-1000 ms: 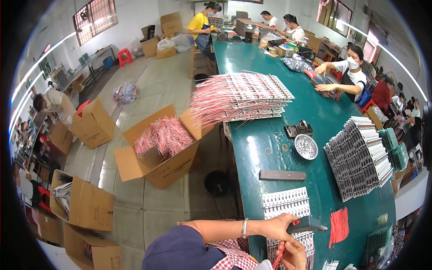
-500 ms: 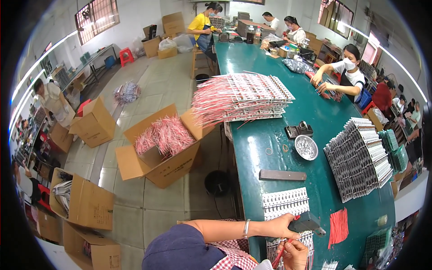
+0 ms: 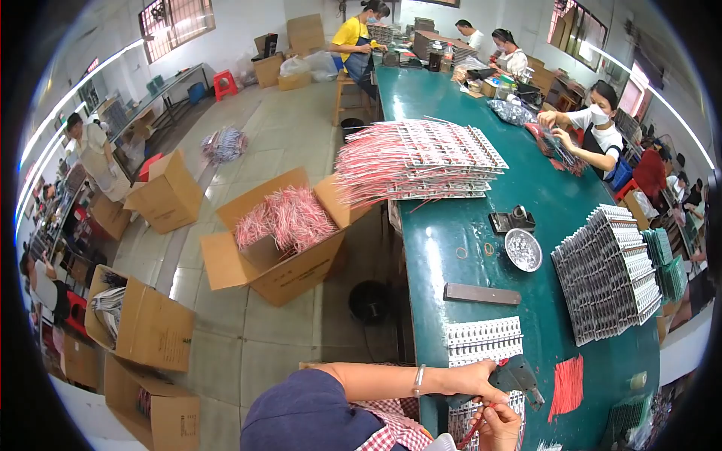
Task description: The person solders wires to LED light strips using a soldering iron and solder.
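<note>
Left hand (image 3: pixel 470 379) reaches across the green counter (image 3: pixel 466 233), fingers closed on the handle of a grey hand tool (image 3: pixel 519 376). Right hand (image 3: pixel 498 422) sits just below it, fingers pinched on a thin red wire (image 3: pixel 474 432). Both work over a white strip of small parts (image 3: pixel 487 410) lying under the fingers; a second white strip (image 3: pixel 483 340) lies just beyond them.

Step, as I judge it: fitting or crimping a wire onto the strip with the tool. Next move likely calls for lining the wire end up with the tool head and squeezing steadily without shifting the strip.

Right of the fingers: loose bundle of red wires (image 3: pixel 568 383). Further out: grey flat bar (image 3: pixel 481 293), small metal dish (image 3: pixel 523 249), big stack of dark strips (image 3: pixel 608 270), pile of finished strips with red leads (image 3: pixel 417 159).

Room: workshop, tiled floor, open cardboard box of red wires (image 3: pixel 282 233) left of the counter, more boxes around, other people working at the far end.
</note>
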Action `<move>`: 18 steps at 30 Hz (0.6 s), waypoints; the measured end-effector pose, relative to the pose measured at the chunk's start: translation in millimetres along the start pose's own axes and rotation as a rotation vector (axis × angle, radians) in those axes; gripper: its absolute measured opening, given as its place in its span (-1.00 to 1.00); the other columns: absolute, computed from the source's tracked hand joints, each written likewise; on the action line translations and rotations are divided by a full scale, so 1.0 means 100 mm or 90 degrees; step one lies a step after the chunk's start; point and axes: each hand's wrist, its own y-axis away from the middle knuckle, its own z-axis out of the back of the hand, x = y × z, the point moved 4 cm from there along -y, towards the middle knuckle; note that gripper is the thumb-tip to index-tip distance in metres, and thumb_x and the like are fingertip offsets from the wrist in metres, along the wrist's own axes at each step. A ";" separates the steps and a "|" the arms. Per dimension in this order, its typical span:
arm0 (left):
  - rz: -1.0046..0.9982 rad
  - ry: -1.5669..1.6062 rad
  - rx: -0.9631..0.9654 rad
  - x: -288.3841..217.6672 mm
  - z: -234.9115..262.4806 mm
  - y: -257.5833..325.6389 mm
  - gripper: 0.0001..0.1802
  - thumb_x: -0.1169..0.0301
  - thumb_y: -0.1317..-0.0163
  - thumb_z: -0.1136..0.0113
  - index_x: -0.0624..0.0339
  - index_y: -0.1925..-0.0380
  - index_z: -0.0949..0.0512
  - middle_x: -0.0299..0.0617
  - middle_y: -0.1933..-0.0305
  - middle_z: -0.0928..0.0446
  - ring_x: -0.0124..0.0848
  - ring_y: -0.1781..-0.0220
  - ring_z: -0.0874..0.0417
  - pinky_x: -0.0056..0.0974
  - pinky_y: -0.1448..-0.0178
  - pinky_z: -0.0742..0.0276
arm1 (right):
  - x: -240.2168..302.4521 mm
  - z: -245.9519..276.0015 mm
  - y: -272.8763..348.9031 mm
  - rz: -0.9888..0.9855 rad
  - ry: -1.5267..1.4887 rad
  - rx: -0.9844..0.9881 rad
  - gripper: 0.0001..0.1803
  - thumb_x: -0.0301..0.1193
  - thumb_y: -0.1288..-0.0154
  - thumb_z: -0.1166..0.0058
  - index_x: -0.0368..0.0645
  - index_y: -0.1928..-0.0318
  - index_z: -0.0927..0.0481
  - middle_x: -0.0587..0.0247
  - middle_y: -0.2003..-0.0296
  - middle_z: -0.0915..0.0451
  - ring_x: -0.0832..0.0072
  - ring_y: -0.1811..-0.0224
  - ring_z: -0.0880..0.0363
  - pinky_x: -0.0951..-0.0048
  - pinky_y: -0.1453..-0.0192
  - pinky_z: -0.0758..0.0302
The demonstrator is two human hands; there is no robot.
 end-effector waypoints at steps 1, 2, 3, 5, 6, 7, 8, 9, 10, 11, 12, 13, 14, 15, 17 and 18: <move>0.012 0.042 0.005 0.03 -0.02 -0.02 -0.43 0.24 -0.06 -0.49 0.47 0.13 -0.45 -0.20 0.44 -0.55 -0.55 0.54 -0.51 -0.44 0.51 -0.39 | 0.00 0.02 -0.01 -0.001 0.001 0.002 -0.86 -0.62 -0.29 -0.18 -0.26 0.14 -0.61 0.29 0.35 -0.63 0.57 0.41 -0.58 0.64 0.34 -0.49; 0.012 0.043 0.003 0.06 -0.03 -0.02 -0.43 0.24 -0.06 -0.49 0.47 0.13 -0.45 -0.20 0.44 -0.55 -0.55 0.54 -0.51 -0.44 0.51 -0.39 | -0.01 0.05 -0.02 0.004 0.008 0.007 -0.85 -0.63 -0.29 -0.19 -0.26 0.14 -0.62 0.29 0.36 -0.64 0.59 0.40 -0.57 0.66 0.33 -0.48; -0.019 0.054 -0.010 0.07 -0.04 -0.02 -0.44 0.24 -0.07 -0.48 0.47 0.14 -0.45 -0.21 0.47 -0.55 -0.55 0.56 -0.51 -0.45 0.52 -0.39 | -0.02 0.07 -0.03 0.009 0.015 0.012 -0.85 -0.63 -0.28 -0.20 -0.26 0.14 -0.63 0.29 0.36 -0.64 0.61 0.38 -0.57 0.67 0.32 -0.46; -0.051 0.066 -0.025 0.07 -0.03 -0.01 -0.45 0.24 -0.09 -0.48 0.47 0.16 -0.44 -0.22 0.50 -0.54 -0.56 0.57 -0.50 -0.46 0.53 -0.38 | -0.07 0.08 -0.05 0.048 0.005 -0.002 -0.84 -0.64 -0.27 -0.21 -0.28 0.14 -0.64 0.26 0.34 -0.66 0.60 0.39 -0.58 0.65 0.33 -0.47; -0.051 0.084 -0.002 0.07 -0.03 0.00 -0.45 0.24 -0.09 -0.48 0.47 0.16 -0.44 -0.23 0.51 -0.53 -0.56 0.57 -0.51 -0.46 0.54 -0.38 | -0.09 0.10 -0.07 0.066 0.026 0.005 -0.83 -0.64 -0.26 -0.22 -0.29 0.13 -0.65 0.23 0.31 -0.68 0.57 0.38 -0.61 0.63 0.32 -0.49; -0.051 0.101 0.021 0.07 -0.01 0.02 -0.45 0.24 -0.09 -0.48 0.46 0.16 -0.44 -0.23 0.52 -0.53 -0.56 0.57 -0.51 -0.46 0.54 -0.38 | -0.10 0.09 -0.10 0.084 0.047 0.012 -0.82 -0.64 -0.25 -0.23 -0.30 0.13 -0.66 0.20 0.28 -0.69 0.54 0.36 -0.63 0.62 0.31 -0.52; -0.052 0.104 0.016 0.07 0.02 0.06 -0.45 0.24 -0.09 -0.48 0.46 0.16 -0.44 -0.23 0.52 -0.53 -0.56 0.57 -0.51 -0.46 0.54 -0.38 | -0.12 0.07 -0.11 0.081 0.050 0.016 -0.82 -0.64 -0.25 -0.23 -0.30 0.13 -0.66 0.20 0.28 -0.69 0.54 0.36 -0.63 0.62 0.31 -0.52; -0.039 0.106 0.004 0.08 0.06 0.11 -0.46 0.25 -0.07 -0.48 0.45 0.17 -0.44 -0.23 0.51 -0.54 -0.55 0.57 -0.51 -0.46 0.54 -0.38 | -0.13 0.03 -0.12 0.084 0.059 0.020 -0.82 -0.64 -0.25 -0.23 -0.31 0.12 -0.67 0.16 0.26 -0.70 0.50 0.33 -0.66 0.57 0.28 -0.56; -0.024 0.101 0.002 0.06 0.03 0.09 -0.47 0.26 -0.06 -0.49 0.44 0.17 -0.44 -0.23 0.50 -0.54 -0.55 0.56 -0.52 -0.46 0.54 -0.38 | -0.10 0.05 -0.10 0.096 0.062 0.018 -0.82 -0.64 -0.24 -0.23 -0.32 0.12 -0.67 0.13 0.24 -0.71 0.46 0.29 -0.69 0.52 0.24 -0.61; -0.023 0.096 0.008 0.03 0.01 0.09 -0.47 0.26 -0.06 -0.49 0.44 0.17 -0.44 -0.23 0.50 -0.54 -0.55 0.56 -0.52 -0.46 0.54 -0.38 | -0.07 0.06 -0.07 0.101 0.057 0.015 -0.82 -0.64 -0.24 -0.23 -0.32 0.12 -0.67 0.13 0.24 -0.71 0.46 0.29 -0.69 0.52 0.24 -0.61; -0.014 0.080 0.010 0.00 -0.02 0.09 -0.44 0.27 -0.04 -0.50 0.44 0.12 -0.44 -0.22 0.44 -0.56 -0.55 0.51 -0.54 -0.46 0.50 -0.40 | -0.04 0.05 -0.02 0.115 0.073 0.010 -0.81 -0.64 -0.24 -0.23 -0.33 0.11 -0.67 0.10 0.22 -0.71 0.42 0.25 -0.70 0.48 0.22 -0.63; -0.007 0.067 0.022 -0.02 -0.03 0.05 -0.41 0.28 -0.02 -0.51 0.43 0.08 -0.45 -0.21 0.38 -0.58 -0.54 0.46 -0.55 -0.45 0.47 -0.43 | 0.01 0.04 0.01 0.131 0.092 -0.006 -0.79 -0.64 -0.24 -0.23 -0.33 0.10 -0.67 0.07 0.20 -0.71 0.39 0.20 -0.71 0.45 0.19 -0.66; -0.004 0.063 0.046 -0.07 -0.06 0.03 -0.41 0.28 -0.02 -0.51 0.43 0.08 -0.45 -0.21 0.38 -0.58 -0.54 0.46 -0.55 -0.45 0.47 -0.43 | 0.09 0.02 0.04 0.131 0.109 -0.040 -0.83 -0.67 -0.24 -0.21 -0.39 0.13 -0.67 -0.01 0.21 -0.71 0.30 0.24 -0.72 0.40 0.22 -0.68; -0.014 0.066 0.023 -0.16 -0.07 0.04 -0.38 0.28 -0.04 -0.51 0.41 0.01 -0.45 -0.21 0.30 -0.57 -0.54 0.41 -0.56 -0.45 0.41 -0.47 | 0.12 0.00 0.05 0.144 0.097 -0.073 -0.83 -0.67 -0.24 -0.21 -0.39 0.13 -0.67 -0.01 0.21 -0.71 0.30 0.24 -0.72 0.40 0.22 -0.68; -0.042 0.076 0.009 -0.12 -0.08 -0.04 -0.33 0.31 -0.05 -0.50 0.36 -0.12 -0.44 -0.21 0.15 -0.55 -0.51 0.20 -0.58 -0.39 0.16 -0.56 | 0.17 -0.04 0.08 0.174 0.100 -0.020 -0.80 -0.54 -0.27 -0.22 -0.41 0.14 -0.68 0.04 0.30 -0.71 0.39 0.35 -0.71 0.40 0.22 -0.68; -0.036 0.029 0.004 -0.16 -0.02 -0.02 -0.34 0.33 -0.04 -0.50 0.31 -0.12 -0.45 -0.21 0.10 -0.55 -0.49 0.09 -0.57 -0.37 0.06 -0.55 | 0.18 -0.08 0.06 0.151 0.137 -0.001 -0.79 -0.55 -0.29 -0.20 -0.42 0.11 -0.68 0.02 0.25 -0.72 0.41 0.27 -0.71 0.43 0.15 -0.67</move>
